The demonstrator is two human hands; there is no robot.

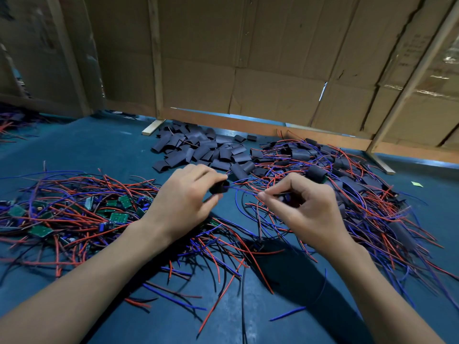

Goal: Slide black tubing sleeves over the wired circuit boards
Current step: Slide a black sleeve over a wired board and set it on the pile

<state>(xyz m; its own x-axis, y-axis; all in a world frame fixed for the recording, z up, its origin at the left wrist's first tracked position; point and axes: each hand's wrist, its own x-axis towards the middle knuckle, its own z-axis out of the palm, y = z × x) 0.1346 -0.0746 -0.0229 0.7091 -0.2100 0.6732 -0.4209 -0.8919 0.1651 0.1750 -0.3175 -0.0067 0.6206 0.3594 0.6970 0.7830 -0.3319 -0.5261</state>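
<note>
Your left hand (pixel 185 199) grips a black tubing sleeve (pixel 219 188) above the blue work mat (pixel 104 150), thumb and fingers curled round it with its open end facing right. Your right hand (pixel 301 207) pinches a thin bundle of red and blue wires (pixel 244 190) between thumb and forefinger, just beside the sleeve's mouth; the wires run from your fingertips leftward into the sleeve. You cannot tell from here whether a circuit board already sits inside the tube, since your left fingers hide most of it.

To your left lies a tangled heap of unsleeved boards (pixel 74 209), small green circuit boards showing among red and blue leads. Beyond your hands, against the back partition, sits a loose pile of flat black sleeves (pixel 198 150). To your right spreads a pile of sleeved assemblies (pixel 335 180), black tubes with red and blue leads trailing out toward you. More loose leads lie on the mat between and below your forearms.

A cardboard partition (pixel 248 58) framed with pale wooden battens stands behind the mat. A small yellow-green scrap (pixel 417 184) rests on the mat at far right. Another tangle of wires (pixel 12 122) shows at the far left edge.
</note>
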